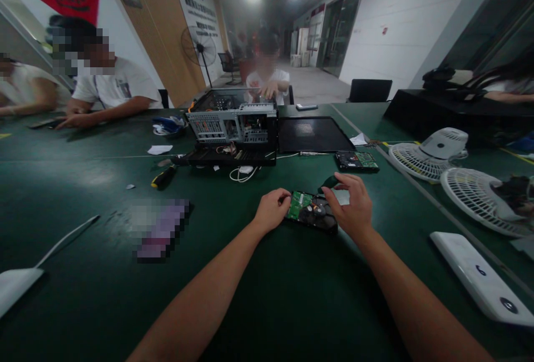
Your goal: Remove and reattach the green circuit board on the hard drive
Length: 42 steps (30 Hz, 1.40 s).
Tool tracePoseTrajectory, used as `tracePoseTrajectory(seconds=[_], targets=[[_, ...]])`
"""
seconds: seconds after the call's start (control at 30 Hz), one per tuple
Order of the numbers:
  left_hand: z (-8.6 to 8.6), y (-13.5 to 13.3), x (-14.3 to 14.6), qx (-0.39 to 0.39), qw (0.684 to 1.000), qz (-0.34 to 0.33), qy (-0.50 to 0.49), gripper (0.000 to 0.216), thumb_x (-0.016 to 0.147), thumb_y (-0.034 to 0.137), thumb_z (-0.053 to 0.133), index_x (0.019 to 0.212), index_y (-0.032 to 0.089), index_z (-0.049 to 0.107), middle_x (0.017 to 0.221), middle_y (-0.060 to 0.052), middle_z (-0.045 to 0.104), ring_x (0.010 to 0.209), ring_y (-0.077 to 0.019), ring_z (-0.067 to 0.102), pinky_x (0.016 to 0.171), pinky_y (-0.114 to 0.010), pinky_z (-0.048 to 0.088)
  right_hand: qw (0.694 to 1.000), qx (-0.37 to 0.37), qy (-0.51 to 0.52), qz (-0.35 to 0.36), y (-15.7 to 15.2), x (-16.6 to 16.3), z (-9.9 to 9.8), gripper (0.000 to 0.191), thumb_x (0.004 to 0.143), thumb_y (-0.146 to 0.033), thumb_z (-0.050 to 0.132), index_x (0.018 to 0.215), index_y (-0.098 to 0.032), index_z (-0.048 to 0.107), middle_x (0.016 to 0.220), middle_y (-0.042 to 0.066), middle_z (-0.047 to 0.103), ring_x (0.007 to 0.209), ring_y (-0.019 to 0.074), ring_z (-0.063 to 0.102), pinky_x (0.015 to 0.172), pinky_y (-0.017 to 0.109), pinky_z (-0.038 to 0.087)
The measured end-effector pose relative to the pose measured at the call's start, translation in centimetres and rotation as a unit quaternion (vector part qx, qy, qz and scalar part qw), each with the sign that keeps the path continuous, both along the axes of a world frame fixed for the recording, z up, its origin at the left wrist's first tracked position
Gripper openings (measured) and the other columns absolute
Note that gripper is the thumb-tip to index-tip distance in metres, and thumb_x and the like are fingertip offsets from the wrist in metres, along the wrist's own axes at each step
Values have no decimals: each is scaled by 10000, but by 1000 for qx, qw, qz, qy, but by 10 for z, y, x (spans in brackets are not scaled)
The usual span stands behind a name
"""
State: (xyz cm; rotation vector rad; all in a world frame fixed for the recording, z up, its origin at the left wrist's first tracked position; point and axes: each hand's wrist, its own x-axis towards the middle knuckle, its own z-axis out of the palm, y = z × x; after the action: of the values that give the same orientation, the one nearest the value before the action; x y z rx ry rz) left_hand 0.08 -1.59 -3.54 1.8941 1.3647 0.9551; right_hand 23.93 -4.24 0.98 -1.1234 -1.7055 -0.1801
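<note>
A hard drive (311, 212) lies on the green table (83, 184) in front of me, its green circuit board facing up. My left hand (272, 209) is curled at the drive's left edge, fingers closed against it. My right hand (349, 206) hovers over the drive's right side with fingers bent and partly spread, touching its top. A small dark object (329, 182) lies just behind the right hand.
An open computer case (232, 123) stands behind, with its side panel (312, 135) flat on the table and a second hard drive (357, 160) to the right. A screwdriver (164, 176) lies left. Fan parts (479, 195) and a white panel (479, 278) sit right. Other people sit around.
</note>
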Motion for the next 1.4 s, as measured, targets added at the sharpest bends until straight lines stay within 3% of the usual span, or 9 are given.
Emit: tracePoseTrajectory(seconds=[0.13, 0.37, 0.6, 0.67, 0.9, 1.1, 1.4], targets=[[-2, 1, 0, 7, 1000, -3, 4, 218, 977, 280, 577, 1098, 218, 749, 1023, -41, 757, 869, -181, 701, 754, -282, 559, 998, -30, 36, 48, 3, -2, -9, 525, 951, -266, 666, 1433, -240, 461, 1346, 133, 651, 1065, 238, 728, 913, 452, 624], [-6, 3, 0, 13, 1000, 0, 12, 205, 977, 275, 583, 1091, 222, 745, 1011, -29, 755, 868, -176, 698, 748, -270, 552, 998, 42, 2, -41, 7, 2, -15, 473, 885, -316, 777, 1307, -241, 578, 1127, 86, 716, 803, 199, 727, 819, 437, 643], [-3, 1, 0, 11, 1000, -3, 10, 208, 984, 284, 580, 1096, 217, 743, 1021, -38, 755, 866, -177, 700, 744, -270, 554, 998, 40, 45, 20, 8, -1, -15, 483, 927, -226, 706, 1359, -236, 489, 1382, 148, 640, 1097, 248, 738, 865, 434, 653], [-2, 2, -1, 10, 1000, -3, 10, 207, 982, 282, 584, 1095, 214, 744, 1029, -40, 754, 866, -177, 701, 744, -271, 555, 997, 37, 60, 27, 9, -2, -17, 480, 918, -233, 726, 1335, -235, 489, 1352, 137, 657, 1072, 239, 747, 837, 421, 660], [-1, 2, -1, 13, 1000, -3, 12, 206, 977, 274, 584, 1090, 211, 745, 1014, -41, 757, 850, -175, 700, 745, -274, 558, 994, 80, -20, -66, 6, -1, -12, 467, 875, -262, 777, 1292, -217, 571, 1184, 122, 699, 1094, 274, 707, 933, 488, 617], [-1, 2, -1, 16, 1000, 0, 13, 206, 967, 255, 588, 1094, 216, 746, 1006, -34, 758, 848, -172, 700, 745, -273, 555, 996, 81, -23, -35, 6, -4, -7, 448, 888, -202, 733, 1292, -217, 540, 1321, 149, 662, 1200, 283, 677, 992, 507, 590], [-2, 3, 0, 21, 1000, 1, 8, 199, 956, 237, 591, 1074, 214, 749, 1010, -32, 762, 864, -173, 702, 764, -273, 555, 992, 93, -37, -76, 5, -1, -3, 442, 847, -276, 786, 1217, -204, 555, 1117, 125, 635, 1054, 279, 660, 859, 478, 607]])
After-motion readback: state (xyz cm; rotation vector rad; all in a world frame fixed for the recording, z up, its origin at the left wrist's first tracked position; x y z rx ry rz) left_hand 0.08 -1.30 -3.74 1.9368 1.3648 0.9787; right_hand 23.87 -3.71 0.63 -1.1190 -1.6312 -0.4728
